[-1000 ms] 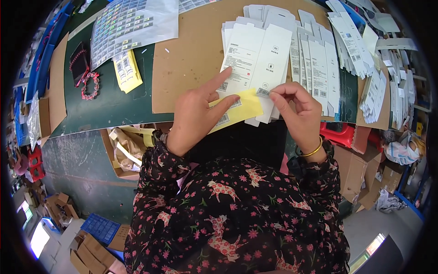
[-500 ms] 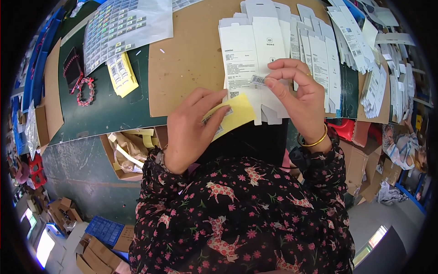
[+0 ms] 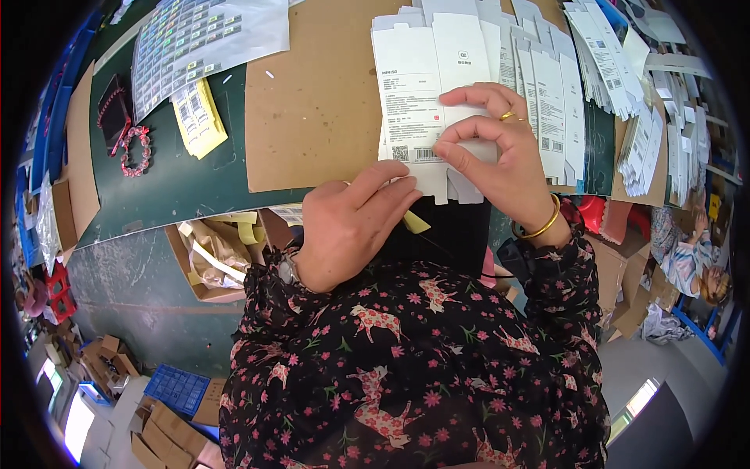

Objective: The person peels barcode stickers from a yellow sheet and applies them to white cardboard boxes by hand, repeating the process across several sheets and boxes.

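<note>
- Meeting close together, the thumb and index fingertip of your right hand (image 3: 506, 168) sit at one end of a small barcode label (image 3: 424, 154); whether they grip it or only press it, you cannot tell from here.
- Your left hand (image 3: 344, 227) has its fingers bent and close together at the carton's lower edge; its thumb is hidden, so its grip cannot be told. A corner of a yellow label sheet (image 3: 418, 222) pokes out beneath it, smooth and thin.
- The label lies along the lower part of the top white carton (image 3: 406, 56), beside a printed square code. Placing looks nearly done on this one, though your fingers have not left it.
- That carton is flat, smooth card, long and narrow-panelled, with tabbed ends; more unfolded ones lie under it.
- To the right, a fanned row of cartons (image 3: 547, 109) shows similar print; its marks are too small to tell labelled from unlabelled.
- To your left, spare label sheets (image 3: 199, 121) suggest more labels remain, near a glossy clear plastic sheet (image 3: 211, 43) with rows of little squares.
- Brown, speckled cardboard (image 3: 312, 109) covers part of the dark green tabletop (image 3: 176, 184), by a beaded bracelet (image 3: 136, 151).
</note>
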`<action>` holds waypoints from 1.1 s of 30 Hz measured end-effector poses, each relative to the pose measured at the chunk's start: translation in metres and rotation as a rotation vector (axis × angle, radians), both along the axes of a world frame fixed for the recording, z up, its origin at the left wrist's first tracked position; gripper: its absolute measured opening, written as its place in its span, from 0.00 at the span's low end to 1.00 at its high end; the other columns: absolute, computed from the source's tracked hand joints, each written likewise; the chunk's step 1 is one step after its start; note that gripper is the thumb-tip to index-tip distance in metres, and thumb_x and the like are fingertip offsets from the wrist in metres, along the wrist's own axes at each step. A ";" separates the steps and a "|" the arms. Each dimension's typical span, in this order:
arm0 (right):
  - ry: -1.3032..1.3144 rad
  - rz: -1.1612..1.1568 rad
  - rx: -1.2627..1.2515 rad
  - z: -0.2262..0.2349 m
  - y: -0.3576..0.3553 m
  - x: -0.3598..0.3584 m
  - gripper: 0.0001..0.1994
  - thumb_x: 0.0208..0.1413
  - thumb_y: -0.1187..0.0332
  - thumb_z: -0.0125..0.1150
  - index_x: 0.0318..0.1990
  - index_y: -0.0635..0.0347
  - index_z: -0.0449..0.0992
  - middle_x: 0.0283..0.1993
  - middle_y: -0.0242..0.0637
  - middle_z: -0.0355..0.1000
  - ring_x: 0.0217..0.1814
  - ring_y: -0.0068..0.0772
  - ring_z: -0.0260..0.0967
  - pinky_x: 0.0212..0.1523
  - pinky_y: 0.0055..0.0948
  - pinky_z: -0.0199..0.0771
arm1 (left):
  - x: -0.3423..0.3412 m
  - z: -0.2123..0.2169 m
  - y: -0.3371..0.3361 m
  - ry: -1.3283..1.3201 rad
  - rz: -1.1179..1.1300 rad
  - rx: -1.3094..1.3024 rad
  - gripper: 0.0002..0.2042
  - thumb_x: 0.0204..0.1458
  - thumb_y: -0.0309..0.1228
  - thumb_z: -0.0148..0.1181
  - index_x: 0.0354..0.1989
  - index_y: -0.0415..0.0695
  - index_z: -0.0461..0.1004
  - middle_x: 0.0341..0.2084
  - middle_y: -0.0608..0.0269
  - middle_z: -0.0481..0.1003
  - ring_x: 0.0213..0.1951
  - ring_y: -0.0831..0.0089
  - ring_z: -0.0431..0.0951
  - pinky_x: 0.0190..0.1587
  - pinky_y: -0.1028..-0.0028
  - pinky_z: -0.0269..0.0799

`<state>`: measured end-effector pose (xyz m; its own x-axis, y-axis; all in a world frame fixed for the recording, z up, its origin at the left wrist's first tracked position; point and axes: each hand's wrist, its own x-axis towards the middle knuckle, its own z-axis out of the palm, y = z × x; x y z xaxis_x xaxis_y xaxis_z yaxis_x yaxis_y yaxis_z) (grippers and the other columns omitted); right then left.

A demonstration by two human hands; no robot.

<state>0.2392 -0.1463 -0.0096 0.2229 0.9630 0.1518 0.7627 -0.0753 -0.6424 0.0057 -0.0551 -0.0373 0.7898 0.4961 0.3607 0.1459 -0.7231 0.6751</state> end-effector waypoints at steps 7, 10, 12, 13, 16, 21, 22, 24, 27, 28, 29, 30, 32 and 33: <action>-0.054 -0.017 0.003 -0.003 0.000 -0.002 0.04 0.54 0.68 0.81 0.35 0.51 0.89 0.63 0.28 0.79 0.74 0.42 0.61 0.76 0.43 0.58 | 0.003 -0.006 0.001 -0.032 -0.005 0.009 0.10 0.54 0.23 0.76 0.44 0.41 0.87 0.44 0.62 0.83 0.31 0.65 0.85 0.32 0.68 0.79; -0.061 -0.017 0.005 -0.003 0.000 -0.002 0.04 0.54 0.68 0.81 0.34 0.51 0.89 0.62 0.27 0.80 0.74 0.42 0.61 0.77 0.43 0.58 | 0.002 -0.008 0.001 -0.033 -0.002 0.010 0.10 0.53 0.22 0.76 0.44 0.41 0.87 0.44 0.62 0.83 0.30 0.65 0.84 0.32 0.69 0.79; -0.067 -0.015 0.006 -0.002 0.000 -0.003 0.04 0.54 0.68 0.81 0.34 0.51 0.89 0.62 0.27 0.79 0.74 0.41 0.61 0.77 0.42 0.57 | 0.002 -0.007 0.001 -0.033 -0.002 0.011 0.10 0.53 0.22 0.76 0.44 0.41 0.87 0.44 0.62 0.83 0.30 0.65 0.84 0.32 0.69 0.79; -0.066 -0.016 0.006 -0.002 0.000 -0.003 0.04 0.54 0.68 0.81 0.34 0.51 0.89 0.62 0.27 0.79 0.74 0.41 0.61 0.77 0.42 0.57 | 0.002 -0.007 0.001 -0.032 -0.001 0.008 0.10 0.53 0.22 0.76 0.44 0.41 0.87 0.44 0.62 0.83 0.30 0.65 0.84 0.32 0.69 0.79; -0.048 -0.016 0.015 -0.004 0.000 -0.003 0.04 0.53 0.68 0.81 0.34 0.50 0.89 0.62 0.26 0.79 0.74 0.41 0.60 0.77 0.42 0.57 | 0.003 -0.006 0.001 -0.029 -0.001 0.003 0.10 0.53 0.22 0.76 0.44 0.41 0.87 0.44 0.62 0.83 0.30 0.65 0.84 0.33 0.69 0.79; -0.052 -0.020 0.000 -0.002 0.000 -0.002 0.04 0.53 0.68 0.81 0.34 0.50 0.89 0.62 0.26 0.79 0.74 0.41 0.60 0.77 0.43 0.57 | 0.003 -0.006 0.002 -0.024 -0.009 0.013 0.10 0.53 0.22 0.76 0.44 0.41 0.87 0.44 0.62 0.83 0.30 0.66 0.84 0.33 0.69 0.79; -0.050 -0.020 0.000 -0.002 0.000 -0.001 0.04 0.53 0.68 0.81 0.34 0.50 0.89 0.62 0.26 0.79 0.74 0.41 0.60 0.77 0.43 0.57 | 0.003 -0.006 0.002 -0.022 -0.009 0.013 0.10 0.53 0.22 0.76 0.44 0.41 0.87 0.43 0.62 0.83 0.31 0.66 0.84 0.33 0.69 0.79; -0.046 -0.018 -0.001 -0.003 0.000 -0.001 0.04 0.53 0.68 0.81 0.34 0.50 0.89 0.62 0.26 0.79 0.74 0.42 0.60 0.77 0.43 0.57 | 0.003 -0.007 0.002 -0.021 -0.010 0.014 0.10 0.53 0.22 0.76 0.44 0.41 0.87 0.43 0.62 0.83 0.31 0.66 0.84 0.33 0.69 0.79; -0.039 -0.022 0.003 -0.003 0.001 -0.003 0.04 0.53 0.68 0.81 0.35 0.51 0.89 0.62 0.27 0.79 0.74 0.42 0.59 0.77 0.43 0.57 | 0.003 -0.016 0.004 -0.059 -0.009 0.087 0.10 0.55 0.29 0.75 0.45 0.47 0.87 0.44 0.71 0.82 0.24 0.71 0.77 0.26 0.70 0.69; -0.036 -0.024 0.005 -0.003 0.001 -0.003 0.04 0.53 0.68 0.81 0.35 0.51 0.89 0.62 0.27 0.79 0.74 0.42 0.59 0.77 0.43 0.57 | 0.003 -0.017 0.005 -0.060 -0.011 0.087 0.10 0.55 0.29 0.75 0.45 0.47 0.87 0.44 0.71 0.82 0.24 0.71 0.77 0.26 0.70 0.69; -0.037 -0.026 0.004 -0.003 0.001 -0.003 0.04 0.53 0.68 0.81 0.35 0.51 0.89 0.62 0.27 0.79 0.74 0.42 0.59 0.77 0.43 0.57 | 0.003 -0.017 0.004 -0.062 -0.007 0.085 0.10 0.55 0.29 0.75 0.45 0.47 0.87 0.44 0.71 0.82 0.24 0.70 0.77 0.26 0.70 0.69; -0.035 -0.028 0.002 -0.003 0.001 -0.003 0.04 0.53 0.68 0.81 0.35 0.51 0.89 0.62 0.27 0.79 0.74 0.43 0.59 0.77 0.44 0.57 | 0.003 -0.017 0.004 -0.062 -0.004 0.083 0.10 0.55 0.29 0.75 0.45 0.47 0.87 0.44 0.71 0.82 0.24 0.70 0.77 0.26 0.70 0.69; -0.031 -0.031 -0.002 -0.004 0.000 -0.003 0.04 0.53 0.68 0.81 0.35 0.51 0.89 0.62 0.28 0.79 0.74 0.43 0.59 0.76 0.44 0.57 | 0.004 -0.018 0.004 -0.063 -0.001 0.081 0.10 0.55 0.29 0.75 0.45 0.47 0.87 0.44 0.71 0.82 0.24 0.70 0.77 0.26 0.69 0.69; -0.031 -0.031 -0.001 -0.004 0.000 -0.003 0.04 0.53 0.68 0.81 0.35 0.51 0.89 0.62 0.28 0.79 0.74 0.43 0.59 0.76 0.44 0.57 | 0.004 -0.017 0.004 -0.062 -0.001 0.082 0.10 0.55 0.29 0.75 0.45 0.47 0.87 0.44 0.71 0.82 0.24 0.70 0.77 0.26 0.70 0.69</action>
